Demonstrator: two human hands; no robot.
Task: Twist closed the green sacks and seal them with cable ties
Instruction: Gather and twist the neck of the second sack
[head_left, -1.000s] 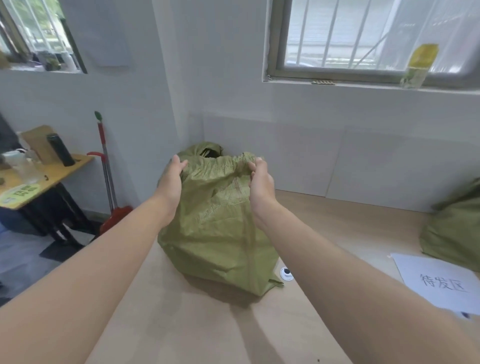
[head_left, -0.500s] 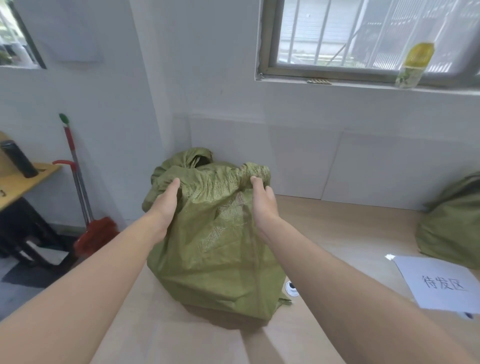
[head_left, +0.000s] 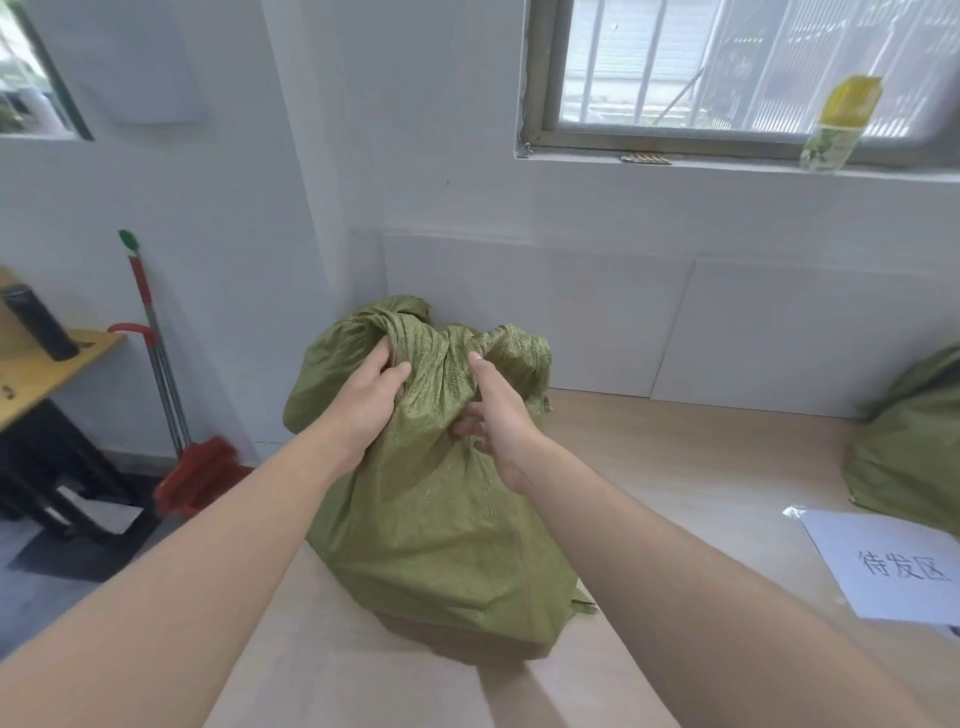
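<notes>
A full green woven sack (head_left: 441, 525) stands upright on a light wooden table (head_left: 675, 483), close to the white wall. Its top is bunched into folds between my hands. My left hand (head_left: 371, 400) grips the gathered cloth on the left side of the neck. My right hand (head_left: 493, 415) pinches the cloth on the right side, fingers curled into the folds. A second green sack (head_left: 914, 447) lies at the right edge of the table. No cable tie is visible.
A white paper sheet (head_left: 893, 566) with printed characters lies on the table at the right. A red broom (head_left: 171, 400) leans on the wall at the left, beside a yellow desk (head_left: 47, 374) holding a black bottle (head_left: 39, 325). A yellow-capped bottle (head_left: 839, 124) stands on the window sill.
My hands have moved closer together and gathered the sack's open top into a narrower bunch. The view has shifted to the right and nearer to the sack.
</notes>
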